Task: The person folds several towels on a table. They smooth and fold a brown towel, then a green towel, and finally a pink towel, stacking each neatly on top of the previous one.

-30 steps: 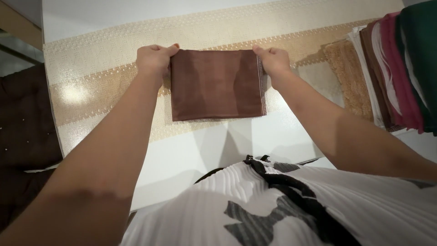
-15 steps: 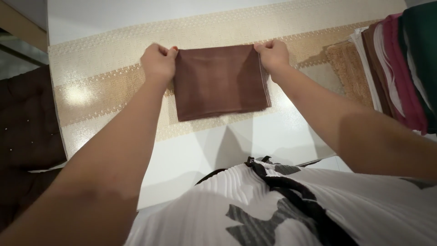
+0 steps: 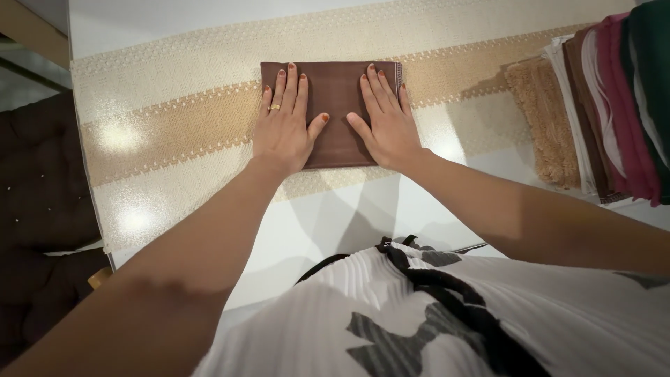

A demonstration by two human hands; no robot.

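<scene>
Two hands are laid flat, fingers spread, on a folded brown rectangular cloth (image 3: 335, 105). The left hand (image 3: 285, 124) is pressed on the cloth's left half, with a ring worn on one finger; the right hand (image 3: 386, 120) is pressed on its right half, the thumbs pointed toward each other and kept apart. Nothing is pinched. Beneath the hands the cloth is spread on a beige woven runner with tan bands (image 3: 174, 119), laid across a white desk (image 3: 335, 223). Well to the right of the right hand, a stack of folded cloths in tan, white, brown, maroon and green (image 3: 600, 105) is seen.
</scene>
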